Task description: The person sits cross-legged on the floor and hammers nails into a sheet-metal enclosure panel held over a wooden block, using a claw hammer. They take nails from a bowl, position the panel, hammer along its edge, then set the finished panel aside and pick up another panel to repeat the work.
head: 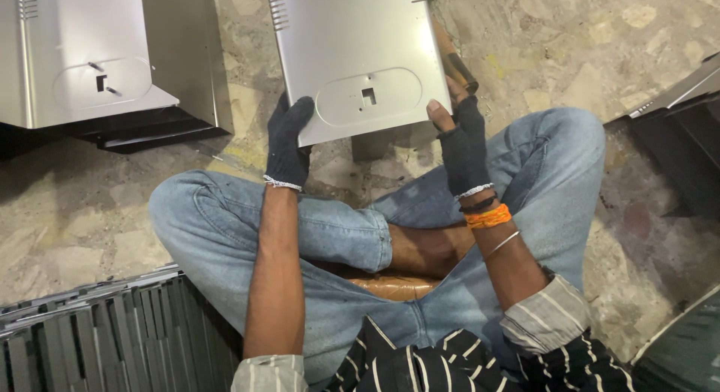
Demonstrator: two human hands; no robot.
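Note:
A silver sheet-metal cover panel [356, 55], with an oval embossed area and a small square hole, is held upright in front of me over the stone floor. My left hand [288, 141], in a dark glove, grips its lower left corner. My right hand [461, 137], in a fingerless dark glove with bare fingertips showing, grips its lower right edge. I sit cross-legged in blue jeans [337, 234]; orange and black bands circle my right wrist.
A second similar metal cover [90, 55] stands at the upper left on a dark base. A stack of thin metal sheets [97, 339] fills the lower left. Dark metal parts [679, 137] lie at the right edge. A brown tool handle [455, 58] pokes out behind the panel.

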